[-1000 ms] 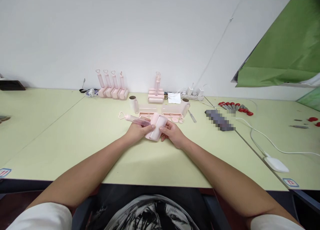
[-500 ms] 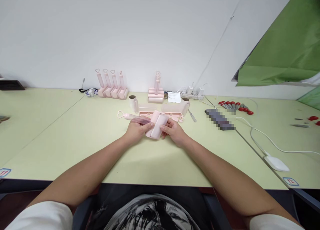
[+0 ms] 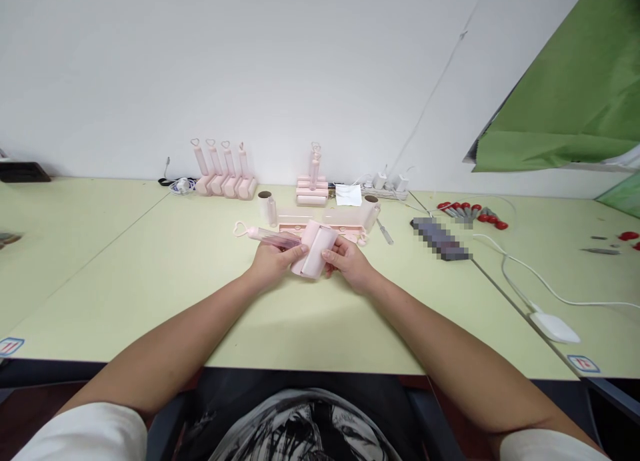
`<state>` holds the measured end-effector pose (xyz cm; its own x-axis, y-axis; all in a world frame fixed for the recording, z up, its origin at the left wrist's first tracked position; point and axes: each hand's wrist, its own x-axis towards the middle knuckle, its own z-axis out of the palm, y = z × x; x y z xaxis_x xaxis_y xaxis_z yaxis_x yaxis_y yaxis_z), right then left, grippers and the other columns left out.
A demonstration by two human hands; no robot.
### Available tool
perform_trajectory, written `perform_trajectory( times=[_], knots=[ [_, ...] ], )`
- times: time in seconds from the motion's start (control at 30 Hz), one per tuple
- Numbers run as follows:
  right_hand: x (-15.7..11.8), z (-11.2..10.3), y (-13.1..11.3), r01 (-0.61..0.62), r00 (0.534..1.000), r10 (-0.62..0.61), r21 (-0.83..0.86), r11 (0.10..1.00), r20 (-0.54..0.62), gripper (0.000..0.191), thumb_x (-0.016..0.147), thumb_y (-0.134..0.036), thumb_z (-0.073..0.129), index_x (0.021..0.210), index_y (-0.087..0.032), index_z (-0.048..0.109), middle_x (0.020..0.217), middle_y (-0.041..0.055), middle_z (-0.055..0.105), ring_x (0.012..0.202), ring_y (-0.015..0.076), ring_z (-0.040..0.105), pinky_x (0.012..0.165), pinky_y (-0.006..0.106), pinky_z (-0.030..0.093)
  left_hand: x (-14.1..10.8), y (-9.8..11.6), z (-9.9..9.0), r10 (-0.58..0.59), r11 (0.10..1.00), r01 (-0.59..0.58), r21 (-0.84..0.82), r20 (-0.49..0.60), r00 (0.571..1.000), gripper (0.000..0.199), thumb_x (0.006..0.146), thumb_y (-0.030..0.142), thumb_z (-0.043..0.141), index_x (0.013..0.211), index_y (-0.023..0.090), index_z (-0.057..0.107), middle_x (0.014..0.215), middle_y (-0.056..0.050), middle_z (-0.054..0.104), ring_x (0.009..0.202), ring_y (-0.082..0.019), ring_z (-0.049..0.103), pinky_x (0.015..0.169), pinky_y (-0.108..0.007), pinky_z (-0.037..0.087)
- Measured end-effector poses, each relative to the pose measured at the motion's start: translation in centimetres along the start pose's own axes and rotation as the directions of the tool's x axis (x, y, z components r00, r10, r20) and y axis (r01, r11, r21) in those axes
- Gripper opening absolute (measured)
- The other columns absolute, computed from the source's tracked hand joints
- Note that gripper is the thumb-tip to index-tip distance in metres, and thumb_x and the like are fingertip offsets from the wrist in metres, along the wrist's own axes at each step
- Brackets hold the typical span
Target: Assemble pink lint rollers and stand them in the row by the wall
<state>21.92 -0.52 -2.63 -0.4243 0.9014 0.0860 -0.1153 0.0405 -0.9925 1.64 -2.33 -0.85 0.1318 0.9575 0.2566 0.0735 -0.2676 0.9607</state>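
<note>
A pink lint roller (image 3: 318, 249) is held between both hands above the table, its white roll showing beside the pink cover. My left hand (image 3: 274, 263) grips it where head and handle meet, thumb on the pink cover. The clear handle with its heart-shaped loop points left. My right hand (image 3: 349, 263) pinches the right side of the head, thumb pressed on the white roll; its other fingers are partly hidden behind. Just beyond the hands lie pink roller parts (image 3: 361, 231), a translucent cover (image 3: 295, 215) and paper-core rolls (image 3: 265, 207).
Several assembled lint rollers (image 3: 227, 181) stand by the wall at left, more (image 3: 313, 193) at the centre. A screwdriver (image 3: 385, 232) lies right of the parts. Further right are a blurred dark phone (image 3: 440, 239), red-ended tools (image 3: 465, 211), a cable and a white charger (image 3: 554, 327).
</note>
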Motion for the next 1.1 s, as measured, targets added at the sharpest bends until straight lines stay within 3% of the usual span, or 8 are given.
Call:
perform_trajectory(
  times=[0.13, 0.3, 0.37, 0.47, 0.6, 0.73, 0.83, 1.1],
  knots=[
    [0.0, -0.2, -0.1, 0.0, 1.0, 0.001, 0.026, 1.0, -0.026, 0.05, 0.069, -0.049, 0.079, 0.106, -0.021, 0.059, 0.074, -0.0024, 0.06, 0.056, 0.0124, 0.053, 0.049, 0.027, 0.048, 0.1, 0.4, -0.1, 0.007, 1.0, -0.007, -0.005, -0.046, 0.999, 0.032, 0.07, 0.044, 0.076, 0.077, 0.014, 0.071, 0.077, -0.006, 0.071, 0.072, -0.02, 0.063, 0.065, -0.03, 0.048],
    [0.7, -1.9, -0.6, 0.044, 0.973, -0.038, 0.021, 0.999, -0.228, 0.038, 0.071, -0.051, 0.074, 0.093, -0.022, 0.062, 0.069, -0.0026, 0.06, 0.055, 0.0138, 0.053, 0.049, 0.027, 0.045, 1.3, 0.2, -1.6, -0.02, 0.997, -0.004, -0.078, -0.304, 0.953, 0.028, 0.071, 0.042, 0.072, 0.069, 0.014, 0.069, 0.061, -0.001, 0.062, 0.06, -0.015, 0.055, 0.054, -0.025, 0.041],
    [0.8, -2.6, -1.0, 0.073, 0.953, -0.087, -0.057, 0.996, -0.292, 0.038, 0.073, -0.051, 0.072, 0.096, -0.022, 0.064, 0.078, 0.0, 0.064, 0.066, 0.0169, 0.058, 0.057, 0.029, 0.048, 2.0, -0.2, -2.4, -0.037, 0.99, -0.019, -0.14, -0.393, 0.919, 0.029, 0.069, 0.043, 0.073, 0.068, 0.014, 0.068, 0.061, 0.0, 0.061, 0.06, -0.014, 0.054, 0.054, -0.025, 0.04],
    [0.6, -2.8, -1.4, 0.12, 0.948, -0.21, -0.341, 0.932, -0.238, 0.044, 0.075, -0.048, 0.07, 0.11, -0.021, 0.067, 0.1, 0.0049, 0.068, 0.091, 0.0233, 0.062, 0.079, 0.037, 0.05, 2.6, -0.7, -3.0, -0.067, 0.977, -0.034, -0.21, -0.455, 0.888, 0.031, 0.066, 0.044, 0.076, 0.067, 0.014, 0.066, 0.064, 0.0, 0.062, 0.064, -0.014, 0.055, 0.057, -0.025, 0.042],
    [0.0, -2.1, -1.5, 0.133, 0.957, -0.277, -0.727, 0.674, -0.081, 0.056, 0.075, -0.043, 0.072, 0.127, -0.024, 0.061, 0.124, 0.01, 0.062, 0.115, 0.0295, 0.055, 0.099, 0.046, 0.043, 2.7, -0.8, -2.9, -0.083, 0.967, -0.041, -0.251, -0.464, 0.882, 0.033, 0.065, 0.045, 0.077, 0.065, 0.015, 0.064, 0.065, 0.0, 0.062, 0.064, -0.014, 0.055, 0.058, -0.025, 0.042],
    [-0.2, -1.7, -1.4, 0.161, 0.954, -0.3, -0.87, 0.467, 0.016, 0.05, 0.076, -0.037, 0.07, 0.123, -0.023, 0.061, 0.121, 0.0112, 0.061, 0.118, 0.0311, 0.052, 0.101, 0.048, 0.041, 2.4, -0.6, -2.6, -0.084, 0.966, -0.039, -0.256, -0.451, 0.889, 0.033, 0.065, 0.045, 0.077, 0.066, 0.014, 0.065, 0.062, 0.001, 0.058, 0.061, -0.013, 0.051, 0.057, -0.025, 0.041],
    [-0.1, -1.8, -1.4, 0.131, 0.967, -0.254, -0.903, 0.41, 0.024, 0.044, 0.078, -0.037, 0.069, 0.119, -0.022, 0.062, 0.117, 0.0113, 0.061, 0.116, 0.0313, 0.052, 0.099, 0.048, 0.042, 2.3, -0.5, -2.5, -0.086, 0.967, -0.031, -0.252, -0.442, 0.893, 0.033, 0.065, 0.044, 0.077, 0.064, 0.014, 0.063, 0.06, 0.002, 0.055, 0.059, -0.012, 0.048, 0.054, -0.024, 0.039],
    [0.1, -1.9, -1.2, 0.068, 0.988, -0.156, -0.915, 0.397, 0.005, 0.046, 0.082, -0.037, 0.068, 0.125, -0.021, 0.061, 0.12, 0.0108, 0.06, 0.117, 0.0303, 0.05, 0.101, 0.047, 0.041, 2.1, -0.8, -2.3, -0.078, 0.981, -0.002, -0.192, -0.413, 0.907, 0.033, 0.068, 0.042, 0.075, 0.06, 0.015, 0.06, 0.055, 0.004, 0.048, 0.054, -0.01, 0.04, 0.05, -0.023, 0.032]
  ],
)
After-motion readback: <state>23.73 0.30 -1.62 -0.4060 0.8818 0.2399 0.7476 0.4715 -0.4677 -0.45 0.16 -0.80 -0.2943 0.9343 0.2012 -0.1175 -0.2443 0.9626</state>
